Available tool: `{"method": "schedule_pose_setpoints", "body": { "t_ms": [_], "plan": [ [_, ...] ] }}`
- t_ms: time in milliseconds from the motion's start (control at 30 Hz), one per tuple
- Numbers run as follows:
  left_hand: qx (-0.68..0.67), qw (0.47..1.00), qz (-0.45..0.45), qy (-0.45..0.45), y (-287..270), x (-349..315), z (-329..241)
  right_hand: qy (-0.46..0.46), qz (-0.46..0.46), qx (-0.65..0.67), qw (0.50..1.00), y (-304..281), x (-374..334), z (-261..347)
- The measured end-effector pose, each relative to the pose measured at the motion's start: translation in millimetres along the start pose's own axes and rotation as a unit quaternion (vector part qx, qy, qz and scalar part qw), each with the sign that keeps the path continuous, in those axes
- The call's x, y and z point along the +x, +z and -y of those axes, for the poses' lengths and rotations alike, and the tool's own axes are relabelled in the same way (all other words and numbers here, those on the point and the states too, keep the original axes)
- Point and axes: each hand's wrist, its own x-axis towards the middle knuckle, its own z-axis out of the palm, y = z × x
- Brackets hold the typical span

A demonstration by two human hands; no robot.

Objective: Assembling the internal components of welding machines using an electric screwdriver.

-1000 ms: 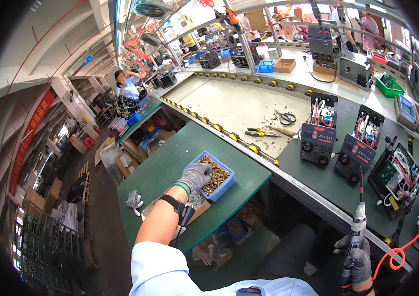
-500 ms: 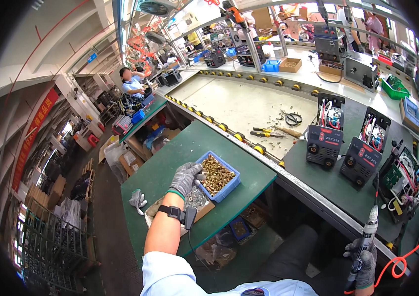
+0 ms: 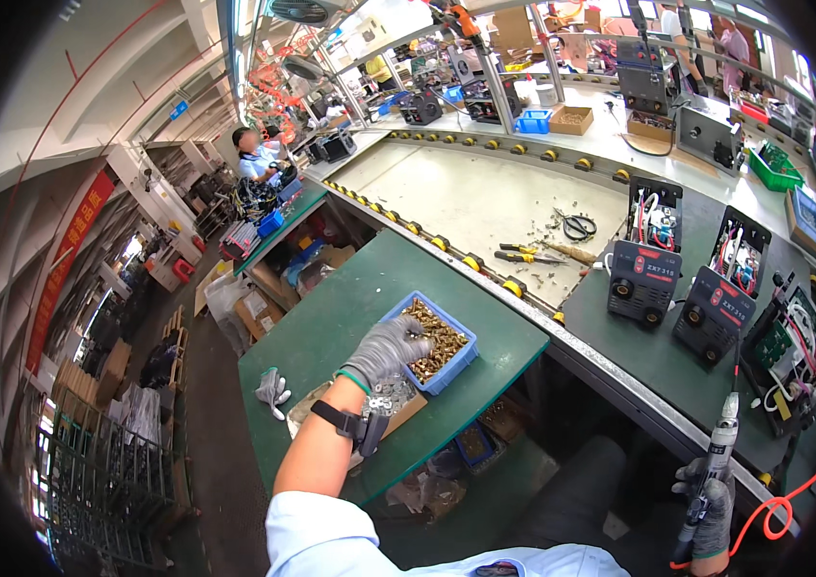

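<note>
My left hand (image 3: 389,352), in a grey glove, reaches over the near left rim of a blue bin (image 3: 450,371) full of brass-coloured bolts (image 3: 442,339). Its fingers are bent together among the bolts; what they pinch is hidden. Beneath that hand, a shallow cardboard tray (image 3: 406,414) holds small metal washers (image 3: 394,394). At the lower right, my gloved right hand (image 3: 713,510) is wrapped round a power screwdriver (image 3: 719,452), which points upward with a red coiled hose behind it.
A spare grey glove (image 3: 272,392) lies on the green table (image 3: 331,306). Opened black machine units (image 3: 645,284) stand on the bench to the right. Pliers (image 3: 528,254) and scissors (image 3: 578,227) lie on the roller-edged line. A co-worker (image 3: 259,163) sits at the far left.
My left hand has moved right and slightly forward, from the bin's edge to the bolts inside. The right hand keeps its hold on the screwdriver. The view has shifted slightly.
</note>
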Motion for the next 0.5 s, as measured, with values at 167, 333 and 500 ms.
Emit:
{"method": "schedule_pose_setpoints", "body": {
  "t_ms": [167, 333, 500],
  "plan": [
    [0.151, 0.983, 0.101, -0.035, 15, 12, -16, 0.015, 0.012, 0.005, 1.000, -4, -4, -7],
    [-0.001, 0.999, -0.036, -0.001, 9, 2, 27, 0.006, 0.004, -0.004, 1.000, -5, -10, -3],
    [-0.736, 0.656, -0.035, -0.166, -20, -62, 64, 0.001, -0.012, -0.004, 1.000, -7, -11, 1]
  ]
}}
